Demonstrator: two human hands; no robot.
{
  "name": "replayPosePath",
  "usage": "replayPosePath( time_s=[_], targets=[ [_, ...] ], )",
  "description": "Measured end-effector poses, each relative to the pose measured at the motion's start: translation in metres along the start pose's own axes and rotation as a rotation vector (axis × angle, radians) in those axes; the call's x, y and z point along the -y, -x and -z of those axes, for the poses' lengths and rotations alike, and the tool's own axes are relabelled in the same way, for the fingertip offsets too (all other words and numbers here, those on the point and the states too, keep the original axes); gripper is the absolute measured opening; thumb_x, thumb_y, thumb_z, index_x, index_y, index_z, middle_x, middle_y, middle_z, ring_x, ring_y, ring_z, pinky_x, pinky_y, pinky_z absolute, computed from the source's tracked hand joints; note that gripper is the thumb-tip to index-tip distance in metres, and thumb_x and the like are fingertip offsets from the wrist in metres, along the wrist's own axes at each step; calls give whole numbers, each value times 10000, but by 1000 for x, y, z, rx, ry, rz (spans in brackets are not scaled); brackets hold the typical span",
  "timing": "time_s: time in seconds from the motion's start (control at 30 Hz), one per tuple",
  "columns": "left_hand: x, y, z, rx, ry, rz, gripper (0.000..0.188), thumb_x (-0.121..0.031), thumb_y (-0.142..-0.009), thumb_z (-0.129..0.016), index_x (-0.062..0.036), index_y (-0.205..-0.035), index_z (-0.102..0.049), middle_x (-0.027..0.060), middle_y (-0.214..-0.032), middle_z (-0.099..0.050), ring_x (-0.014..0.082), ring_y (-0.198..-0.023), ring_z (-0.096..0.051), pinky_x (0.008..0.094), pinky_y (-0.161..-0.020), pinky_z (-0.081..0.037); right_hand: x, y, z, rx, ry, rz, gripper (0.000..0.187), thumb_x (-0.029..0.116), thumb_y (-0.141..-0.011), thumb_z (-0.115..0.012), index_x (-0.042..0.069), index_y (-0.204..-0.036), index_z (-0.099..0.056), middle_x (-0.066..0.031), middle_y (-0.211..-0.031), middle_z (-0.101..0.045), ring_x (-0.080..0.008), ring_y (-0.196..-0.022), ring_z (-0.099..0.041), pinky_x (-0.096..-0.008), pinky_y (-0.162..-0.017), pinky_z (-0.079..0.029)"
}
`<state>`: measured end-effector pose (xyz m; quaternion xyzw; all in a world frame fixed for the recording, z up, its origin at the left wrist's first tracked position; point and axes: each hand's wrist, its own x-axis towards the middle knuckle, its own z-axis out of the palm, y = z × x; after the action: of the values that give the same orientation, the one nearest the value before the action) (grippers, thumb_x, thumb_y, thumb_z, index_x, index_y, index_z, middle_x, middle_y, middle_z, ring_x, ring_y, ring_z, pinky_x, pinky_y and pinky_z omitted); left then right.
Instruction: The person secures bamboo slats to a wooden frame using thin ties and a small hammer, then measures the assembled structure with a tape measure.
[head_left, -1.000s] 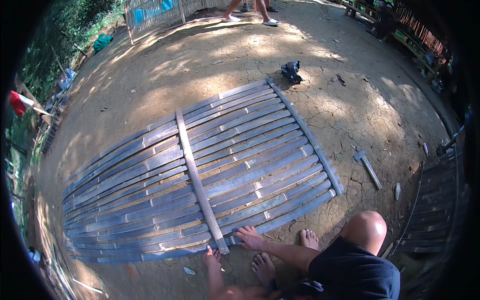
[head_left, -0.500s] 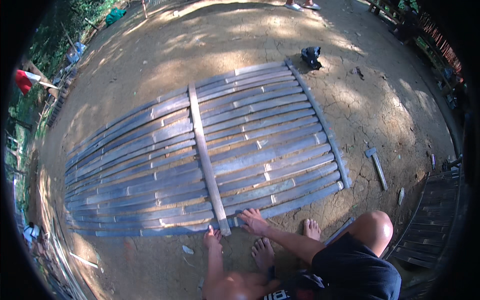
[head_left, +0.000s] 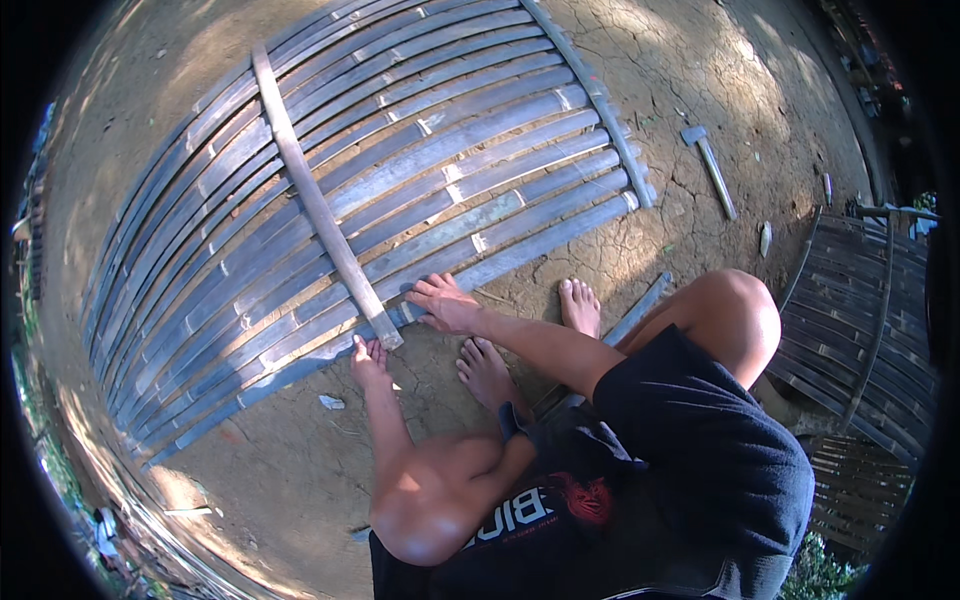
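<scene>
A large panel of split bamboo slats [head_left: 430, 190] lies on the ground in front of me. A pale wooden crossbar [head_left: 318, 205] runs across its middle, and its near end juts past the closest slat. My left hand [head_left: 371, 364] is at the panel's near edge, just left of that end, its palm turned up and its fingers closed at the edge of the nearest bamboo slat [head_left: 305, 368]. To the right of the crossbar, my right hand [head_left: 443, 303] rests on the same slat with fingers spread. Neither hand holds a tool.
A hammer [head_left: 709, 172] lies on the cracked soil right of the panel. Another dark slatted panel [head_left: 835, 310] is at the far right. A bamboo strip [head_left: 640, 308] lies beside my right foot [head_left: 580, 307]. A pale scrap [head_left: 331, 402] lies left of my left foot [head_left: 485, 375].
My view has tipped down and toward the right, so the panel sits higher and further left in the picture. Both hands stay at the same places beside the crossbar's end.
</scene>
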<state>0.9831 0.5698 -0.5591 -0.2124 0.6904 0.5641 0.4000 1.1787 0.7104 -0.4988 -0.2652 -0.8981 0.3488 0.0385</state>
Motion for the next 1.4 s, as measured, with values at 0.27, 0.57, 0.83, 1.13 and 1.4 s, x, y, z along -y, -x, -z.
replayPosePath(
  time_s=[0.27, 0.57, 0.83, 1.13, 1.4],
  targets=[
    [21, -12, -3, -43, 134, -21, 316, -229, -945, -686, -36, -1080, -476, 162, -947, -652, 290, -833, -688, 377, -687, -583, -8, -3, 5, -11, 10, -67, 500, 252, -844, -707, 111, -1305, -572, -121, -1238, -562, -345, -1124, -492, -492, -941, -399],
    [8, 20, 2, -89, 176, -29, 198, -146, -983, -617, -23, -1063, -484, 171, -940, -642, 295, -815, -686, 380, -683, -590, -1, -2, -5, 2, 27, -34, 514, 241, -845, -715, 95, -1313, -560, -136, -1260, -541, -353, -1154, -474, -513, -982, -379],
    [-7, 41, -1, -117, 145, -51, 142, -46, -978, -516, -37, -1118, -493, 155, -946, -655, 263, -841, -684, 363, -746, -585, 3, -5, 3, 62, -14, -57, 512, 250, -885, -673, 94, -1356, -547, -167, -1338, -519, -374, -1220, -445, -502, -1034, -348],
    [6, 27, 15, -25, 156, -81, 125, -122, -955, -613, -45, -1016, -536, 105, -912, -647, 214, -821, -668, 361, -714, -575, 9, -11, 1, -90, -35, 92, 504, 199, -786, -740, 71, -1254, -601, -138, -1176, -574, -361, -1103, -495, -485, -960, -382],
    [-13, 33, 6, -111, 107, 24, 246, -273, -986, -607, -33, -1016, -561, 149, -917, -686, 240, -793, -698, 358, -693, -591, 17, -14, -1, 12, -40, -13, 514, 192, -796, -754, 69, -1267, -588, -134, -1195, -560, -352, -1111, -492, -490, -989, -360]
  ],
)
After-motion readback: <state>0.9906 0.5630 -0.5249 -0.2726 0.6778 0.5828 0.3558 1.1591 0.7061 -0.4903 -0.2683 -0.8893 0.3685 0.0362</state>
